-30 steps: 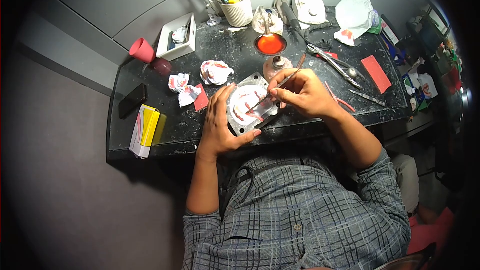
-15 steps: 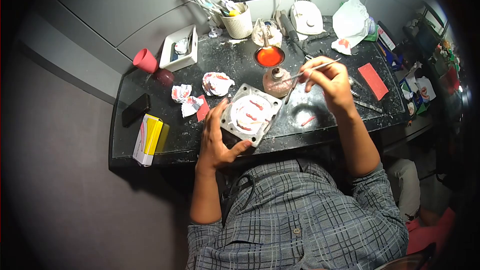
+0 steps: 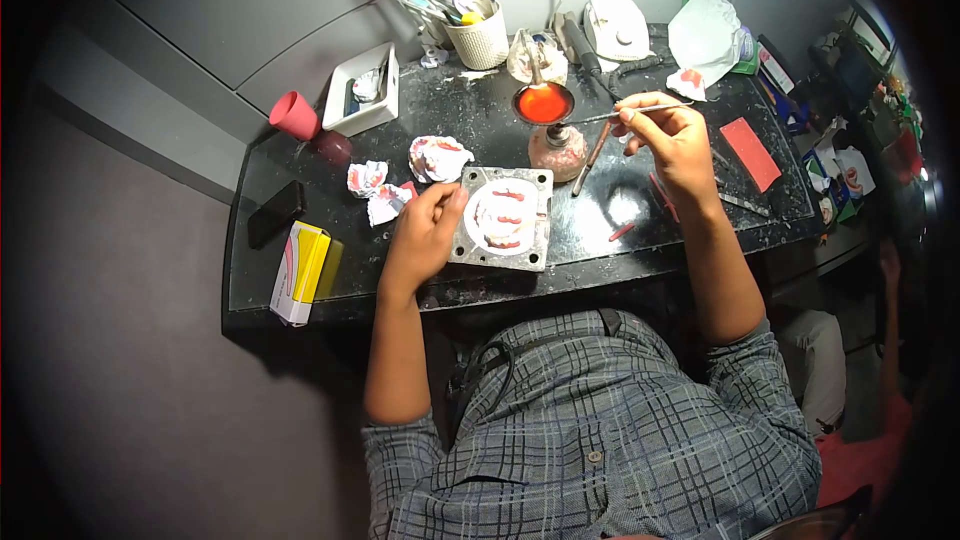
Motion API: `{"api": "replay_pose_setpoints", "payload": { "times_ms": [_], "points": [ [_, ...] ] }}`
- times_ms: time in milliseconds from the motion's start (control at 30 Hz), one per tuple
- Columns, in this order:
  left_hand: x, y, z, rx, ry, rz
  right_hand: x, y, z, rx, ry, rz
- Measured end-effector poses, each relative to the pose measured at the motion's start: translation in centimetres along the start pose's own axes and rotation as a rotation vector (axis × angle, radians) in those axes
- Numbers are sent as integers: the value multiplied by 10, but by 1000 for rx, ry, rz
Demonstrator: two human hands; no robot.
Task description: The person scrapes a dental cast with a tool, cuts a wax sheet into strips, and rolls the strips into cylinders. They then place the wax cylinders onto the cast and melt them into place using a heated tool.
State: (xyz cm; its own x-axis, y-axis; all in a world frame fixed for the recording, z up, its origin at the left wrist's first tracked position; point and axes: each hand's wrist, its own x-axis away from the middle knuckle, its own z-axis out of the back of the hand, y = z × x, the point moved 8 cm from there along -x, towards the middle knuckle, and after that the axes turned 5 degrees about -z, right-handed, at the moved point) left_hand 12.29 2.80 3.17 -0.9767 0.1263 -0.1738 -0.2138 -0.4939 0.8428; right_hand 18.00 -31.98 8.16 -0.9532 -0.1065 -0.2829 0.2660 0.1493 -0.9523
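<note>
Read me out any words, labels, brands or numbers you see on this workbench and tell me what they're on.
None can be read.
The yellow and white box bears a pink mark, too blurred to read.
The packets at the right edge are too small to read.

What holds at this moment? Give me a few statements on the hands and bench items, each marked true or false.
The left hand touches the square grey metal flask. True.
The right hand holds a thin metal instrument. True.
The pink plastic cup sits by the right hand. False: it is at the left rear corner of the dark tabletop.
The yellow and white box lies upon the flask. False: it lies at the tabletop's front left edge.
</note>
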Motion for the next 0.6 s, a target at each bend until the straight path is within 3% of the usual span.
{"api": "replay_pose_setpoints", "payload": {
  "times_ms": [67,133,167,300,400,467,533,600],
  "points": [
    [-25,6,-3,-39,12,-56,0,2,0,-4,2,-8],
    [-44,4,-13,-135,-122,8,1,5,2,1,26,-13],
    [-48,4,-15,-122,-137,89,1,4,2,1,27,-12],
    [-55,-18,-22,-167,-132,104,2,5,3,11,30,-10],
    [-53,-39,-24,-30,-170,179,3,5,3,8,41,-13],
    [-45,-37,-23,362,-76,92,5,5,3,7,49,-27],
    [-33,-18,-25,553,-78,144,5,3,1,-2,32,-23],
    [-25,0,-23,798,46,230,5,3,0,1,30,-17]
  ]
}}
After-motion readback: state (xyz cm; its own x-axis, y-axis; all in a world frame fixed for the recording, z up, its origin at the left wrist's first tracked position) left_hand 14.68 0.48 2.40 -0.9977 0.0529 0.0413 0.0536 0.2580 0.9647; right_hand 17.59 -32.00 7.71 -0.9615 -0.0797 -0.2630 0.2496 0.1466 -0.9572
